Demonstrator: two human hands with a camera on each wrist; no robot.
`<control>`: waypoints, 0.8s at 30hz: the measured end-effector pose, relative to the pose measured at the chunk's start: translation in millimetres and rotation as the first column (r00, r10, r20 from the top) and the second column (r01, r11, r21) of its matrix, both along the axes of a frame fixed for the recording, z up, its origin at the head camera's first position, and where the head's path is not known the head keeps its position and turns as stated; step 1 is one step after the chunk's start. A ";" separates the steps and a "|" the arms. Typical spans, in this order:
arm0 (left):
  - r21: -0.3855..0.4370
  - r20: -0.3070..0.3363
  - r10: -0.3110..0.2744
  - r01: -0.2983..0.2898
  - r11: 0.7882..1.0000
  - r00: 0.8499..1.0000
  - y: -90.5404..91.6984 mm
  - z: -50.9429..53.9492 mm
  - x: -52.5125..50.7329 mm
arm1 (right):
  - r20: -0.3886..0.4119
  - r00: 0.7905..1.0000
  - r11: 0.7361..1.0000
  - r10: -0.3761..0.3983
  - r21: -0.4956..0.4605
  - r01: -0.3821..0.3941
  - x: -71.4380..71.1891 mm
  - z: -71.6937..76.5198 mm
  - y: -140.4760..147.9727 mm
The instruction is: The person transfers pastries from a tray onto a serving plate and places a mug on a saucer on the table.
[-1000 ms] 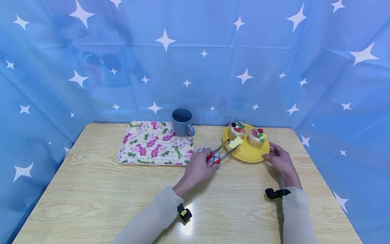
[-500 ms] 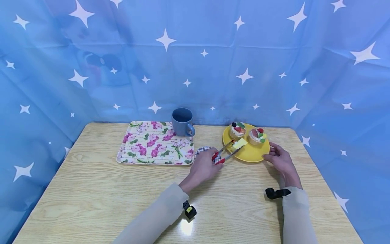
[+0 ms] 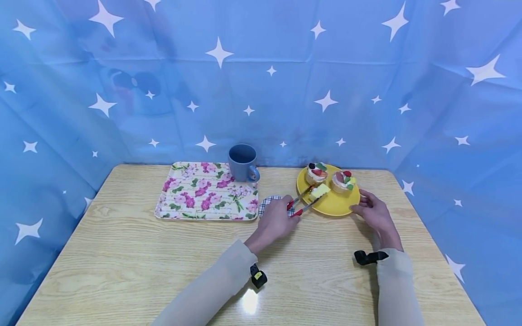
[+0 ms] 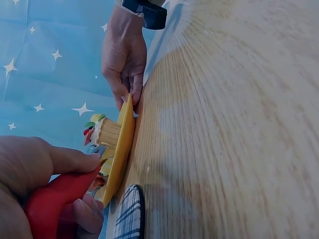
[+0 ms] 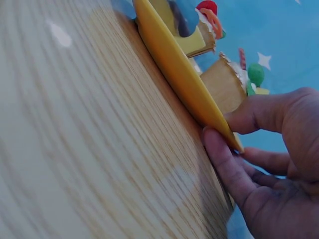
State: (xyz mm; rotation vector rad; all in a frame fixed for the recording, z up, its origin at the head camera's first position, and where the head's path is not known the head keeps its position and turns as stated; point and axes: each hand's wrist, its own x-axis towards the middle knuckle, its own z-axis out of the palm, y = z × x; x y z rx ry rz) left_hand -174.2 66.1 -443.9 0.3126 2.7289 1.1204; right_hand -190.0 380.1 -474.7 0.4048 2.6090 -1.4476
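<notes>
My left hand grips tongs by their red handles. The tongs' arms reach over the yellow plate, one tip on either side of a pale yellow piece of cake. The cake sits low at the plate's left part; whether the tips press it, I cannot tell. At the plate's right edge my right hand pinches the rim, thumb and fingers on opposite faces in the right wrist view. Two fruit-topped cupcakes, one at the back and one at the right, share the plate.
Left of the plate lies a round checked coaster, partly hidden by my left hand. Farther left is a floral tray with a blue mug on its back right corner. A starry blue curtain hangs behind the wooden table.
My left hand has moved a little to the right with the tongs. The yellow cake has shifted right and now lies lower over the plate. My right hand stays at the rim.
</notes>
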 end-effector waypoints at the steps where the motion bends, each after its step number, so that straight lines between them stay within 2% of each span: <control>1: 0.000 -0.004 0.000 0.000 1.000 1.000 0.0 -0.2 -0.7 | -0.001 1.000 1.000 0.001 0.002 -0.001 -0.3 0.0 -0.1; 14: -0.045 0.003 0.015 -0.015 0.999 1.000 7.1 2.1 -4.3 | -0.008 1.000 1.000 0.010 0.011 -0.010 -0.8 -3.2 2.9; 20: -0.025 -0.021 0.012 -0.013 1.000 1.000 6.2 2.9 -1.5 | -0.019 0.999 0.999 0.028 0.018 -0.028 -0.9 -4.9 5.0; 24: -0.001 -0.007 0.016 -0.016 1.000 1.000 3.6 3.1 1.0 | -0.018 0.999 0.999 0.032 0.012 -0.032 -0.6 -3.6 4.5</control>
